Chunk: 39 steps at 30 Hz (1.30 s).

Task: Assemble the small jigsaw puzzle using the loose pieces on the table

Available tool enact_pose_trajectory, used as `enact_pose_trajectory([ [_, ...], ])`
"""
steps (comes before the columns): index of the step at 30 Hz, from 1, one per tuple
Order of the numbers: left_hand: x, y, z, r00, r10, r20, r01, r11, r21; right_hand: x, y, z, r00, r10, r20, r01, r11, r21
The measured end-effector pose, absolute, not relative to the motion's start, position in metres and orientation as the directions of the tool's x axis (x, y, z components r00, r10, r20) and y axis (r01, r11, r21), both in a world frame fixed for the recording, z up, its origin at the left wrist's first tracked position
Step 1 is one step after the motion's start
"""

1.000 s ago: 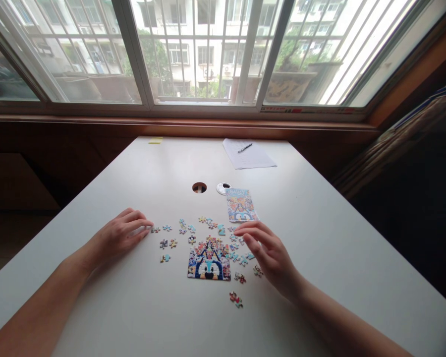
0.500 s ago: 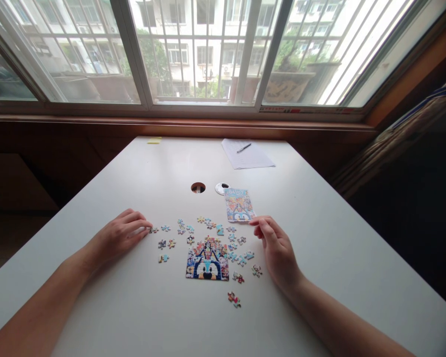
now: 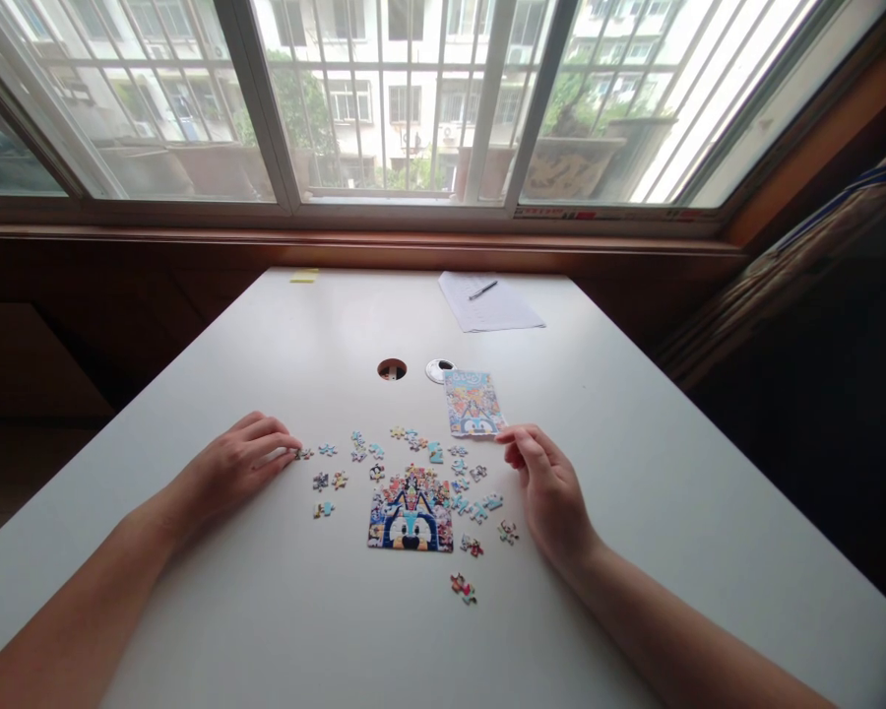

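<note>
Palm down at the left, my left hand [image 3: 242, 458] has its fingers loosely stretched and slightly apart. Its fingertips touch or nearly touch a small puzzle piece [image 3: 305, 454] on the table. Over on the right, my right hand [image 3: 550, 487] pinches the lower right corner of a picture card [image 3: 473, 402] between thumb and forefinger. The card shows a blue cartoon dog face below a crowd of colourful figures. Between my hands lies a partly joined jigsaw puzzle [image 3: 411, 517] with the same dog face, its top edge uneven. Several loose puzzle pieces [image 3: 478, 511] lie around its left, top and right sides.
The white table [image 3: 302, 630] has a round hole [image 3: 392, 370] with a metal cover [image 3: 438, 371] beside it. Paper sheets [image 3: 502, 310] with a pen [image 3: 482, 290] lie at the back, and yellow sticky notes [image 3: 304, 276] at the back left. A barred window [image 3: 406, 108] stands beyond.
The whole view has shifted very slightly. Both hands, the card and the puzzle pieces keep their places relative to each other.
</note>
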<state>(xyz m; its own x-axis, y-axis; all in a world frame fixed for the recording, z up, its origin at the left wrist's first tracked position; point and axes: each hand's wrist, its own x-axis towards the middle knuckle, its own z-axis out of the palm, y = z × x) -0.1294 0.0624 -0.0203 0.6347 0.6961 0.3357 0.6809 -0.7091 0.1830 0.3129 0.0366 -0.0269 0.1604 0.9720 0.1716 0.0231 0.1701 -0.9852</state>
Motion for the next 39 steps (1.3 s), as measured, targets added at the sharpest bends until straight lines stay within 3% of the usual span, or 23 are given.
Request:
enact_pose_trajectory([
  [39,-0.1220,0.0612,-0.0175,0.623,0.700,0.350,0.678,-0.706,0.203,0.3121,0.0349,-0.0259,0.162,0.969,0.185,0.067,0.177,-0.982],
])
